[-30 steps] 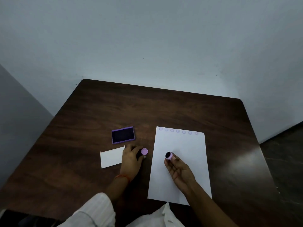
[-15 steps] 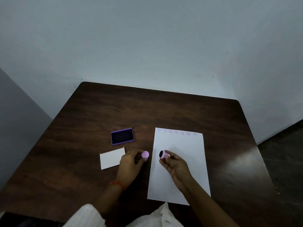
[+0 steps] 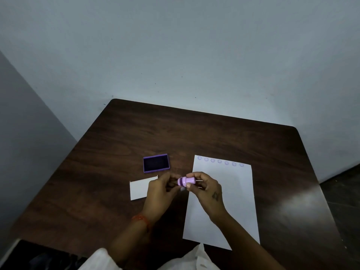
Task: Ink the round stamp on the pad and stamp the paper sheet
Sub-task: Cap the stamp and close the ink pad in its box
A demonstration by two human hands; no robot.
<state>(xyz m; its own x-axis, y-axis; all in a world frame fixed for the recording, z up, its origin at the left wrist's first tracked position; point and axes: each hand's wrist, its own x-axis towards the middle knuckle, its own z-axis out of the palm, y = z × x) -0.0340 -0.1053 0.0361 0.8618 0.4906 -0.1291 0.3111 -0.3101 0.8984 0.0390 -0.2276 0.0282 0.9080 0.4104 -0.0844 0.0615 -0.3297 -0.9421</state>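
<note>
The lilac round stamp (image 3: 188, 180) lies sideways in the air between my hands, above the left edge of the white paper sheet (image 3: 233, 184). My right hand (image 3: 207, 189) pinches its handle end. My left hand (image 3: 159, 190) holds the lilac cap (image 3: 181, 181), which meets the stamp's face end, so the face is hidden. The open purple ink pad (image 3: 155, 163) lies on the table beyond my left hand. A row of several faint round prints (image 3: 220, 161) runs along the sheet's far edge.
A small white card (image 3: 139, 189) lies left of my left hand, near the pad. Everything rests on a dark wooden table (image 3: 116, 143) set against a pale wall, with the floor visible at the right.
My hands came together: the cap in my left hand and the stamp in my right, apart before, now meet. The stamp's dark face no longer shows.
</note>
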